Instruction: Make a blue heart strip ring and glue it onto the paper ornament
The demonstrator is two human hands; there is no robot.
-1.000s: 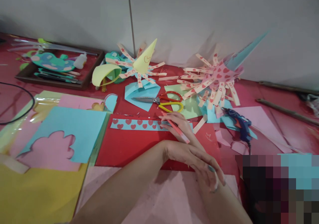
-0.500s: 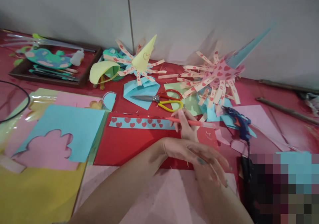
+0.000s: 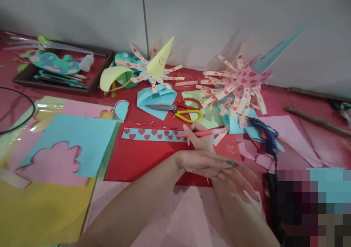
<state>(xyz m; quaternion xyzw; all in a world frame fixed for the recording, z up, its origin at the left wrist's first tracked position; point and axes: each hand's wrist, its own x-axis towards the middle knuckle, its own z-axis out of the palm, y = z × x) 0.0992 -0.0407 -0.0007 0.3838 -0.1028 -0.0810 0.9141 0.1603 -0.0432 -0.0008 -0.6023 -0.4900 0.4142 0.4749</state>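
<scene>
My right hand (image 3: 199, 139) is closed round a pink-red marker pen (image 3: 210, 133), which lies almost level with its tip at the right end of a blue paper strip (image 3: 150, 134) printed with red hearts. The strip rests along the top edge of a red paper sheet (image 3: 142, 161). My left arm crosses in front from the lower left. My left hand (image 3: 219, 170) lies over my right wrist with its fingers stretched out to the right, holding nothing.
Red and yellow scissors (image 3: 179, 109) lie just behind the strip. A blue glue gun (image 3: 263, 135) is to the right. A yellow cone craft (image 3: 160, 60) and a pink heart craft (image 3: 242, 80) stand near the wall. A brown tray (image 3: 59, 88), a cut blue sheet (image 3: 82, 137) and a yellow sheet (image 3: 41, 210) lie left.
The pen has swung from pointing down and right to lying nearly level, its tip at the strip's end. My left hand's fingers have stretched out further right.
</scene>
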